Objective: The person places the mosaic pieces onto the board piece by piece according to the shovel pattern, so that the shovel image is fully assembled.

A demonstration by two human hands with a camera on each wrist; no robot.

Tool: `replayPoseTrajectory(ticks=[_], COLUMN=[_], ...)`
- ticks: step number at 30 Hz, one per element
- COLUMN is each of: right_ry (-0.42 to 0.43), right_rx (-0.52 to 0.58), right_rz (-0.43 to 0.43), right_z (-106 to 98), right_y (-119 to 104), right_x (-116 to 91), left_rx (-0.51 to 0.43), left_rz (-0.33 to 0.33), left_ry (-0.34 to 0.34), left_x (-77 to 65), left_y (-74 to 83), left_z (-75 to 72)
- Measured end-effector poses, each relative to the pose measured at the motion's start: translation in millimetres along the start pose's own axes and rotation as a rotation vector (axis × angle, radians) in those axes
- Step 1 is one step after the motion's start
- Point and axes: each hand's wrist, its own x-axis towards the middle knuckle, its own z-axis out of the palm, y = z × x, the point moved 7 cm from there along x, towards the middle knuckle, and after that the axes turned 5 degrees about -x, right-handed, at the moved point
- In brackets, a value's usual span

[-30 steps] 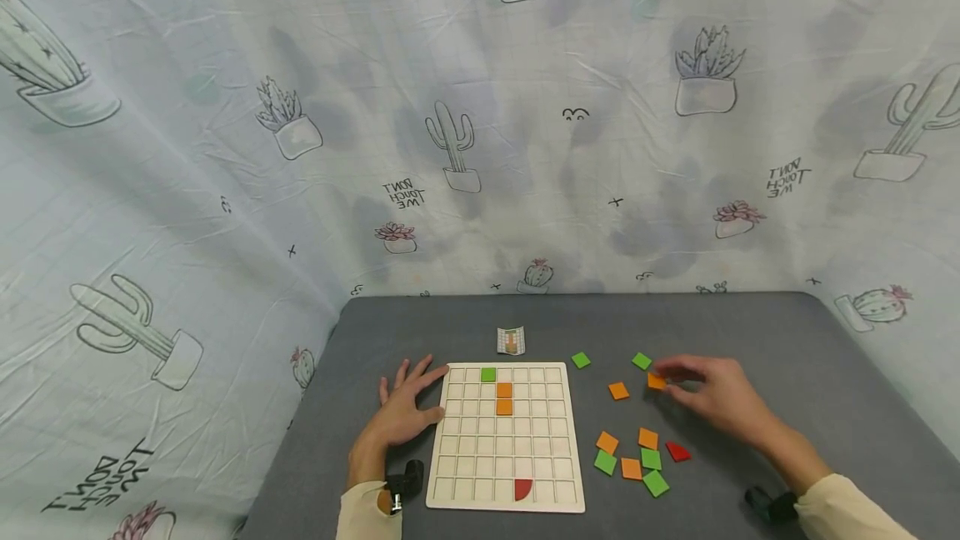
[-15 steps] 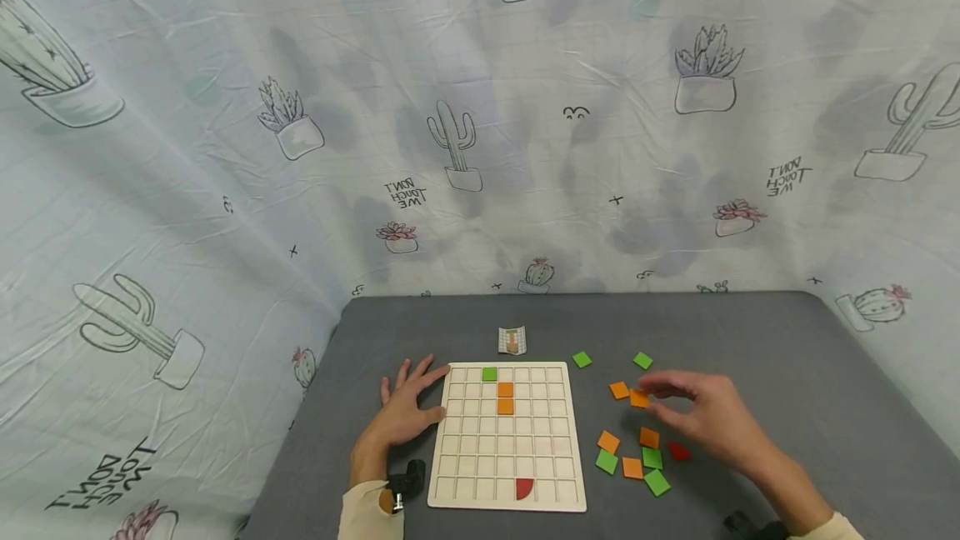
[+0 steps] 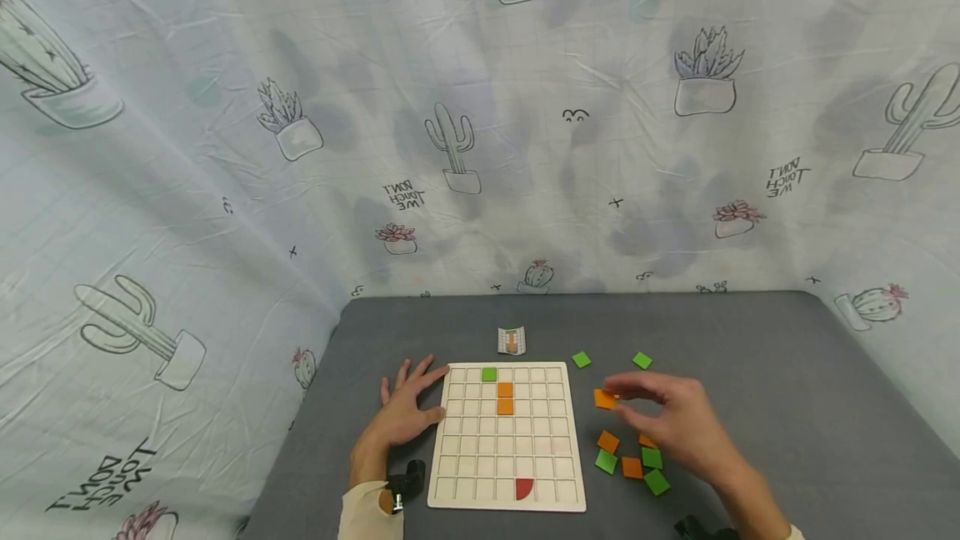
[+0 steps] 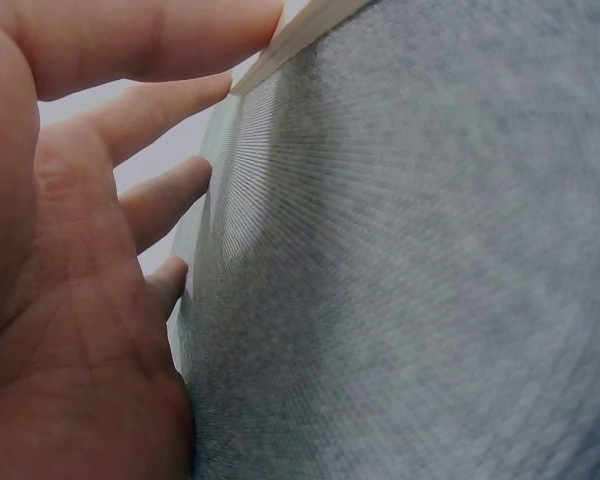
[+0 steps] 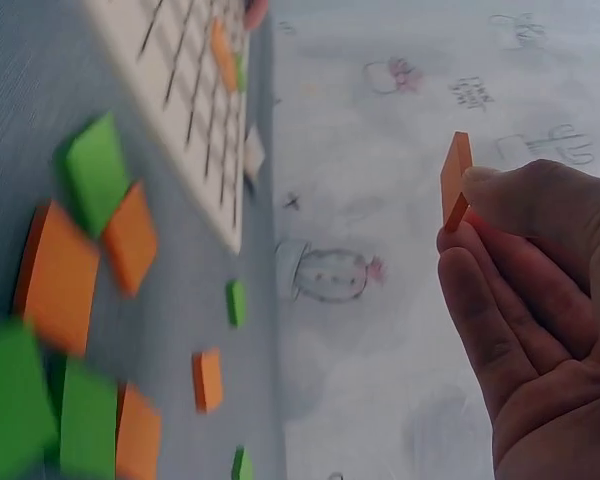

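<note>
My right hand (image 3: 675, 419) pinches an orange square tile (image 5: 454, 185) between thumb and fingertips, raised above the table to the right of a pale gridded board (image 3: 468, 444). On that board sit a green tile (image 3: 489, 374) in the top row, two orange tiles (image 3: 505, 398) one below the other, and a red quarter-round piece (image 3: 523, 488) in the bottom row. With fingers spread, my left hand (image 3: 405, 411) rests at the board's left edge. Its thumb and index fingertip (image 4: 220, 88) meet the edge in the left wrist view.
A small patterned card (image 3: 512, 341) lies behind the board. Loose green tiles (image 3: 581, 360) and orange tiles (image 3: 632, 467) are scattered to the board's right, several clustered near the front. Another orange tile (image 5: 207, 380) lies on the grey table (image 3: 795, 373). A cactus-print cloth (image 3: 570, 190) hangs behind.
My right hand has carried the orange tile left toward the board, lifting it from beside the far green tile. The hand now covers the loose red piece. My left hand and the board stay put.
</note>
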Motion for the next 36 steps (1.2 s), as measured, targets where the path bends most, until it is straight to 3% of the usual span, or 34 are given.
replayPoseTrajectory(ticks=[18, 36], right_ry=[-0.064, -0.16], right_rx=[0.124, 0.128], right_rz=[0.03, -0.072], right_z=[50.2, 115.6], right_y=[-34.2, -37.5], right_x=[27.9, 35.0], left_rx=[-0.005, -0.006], left_rz=[0.001, 0.005], left_ry=[-0.002, -0.001], left_x=[-1.6, -1.6], left_y=[2.4, 2.2], left_z=[-1.2, -1.4])
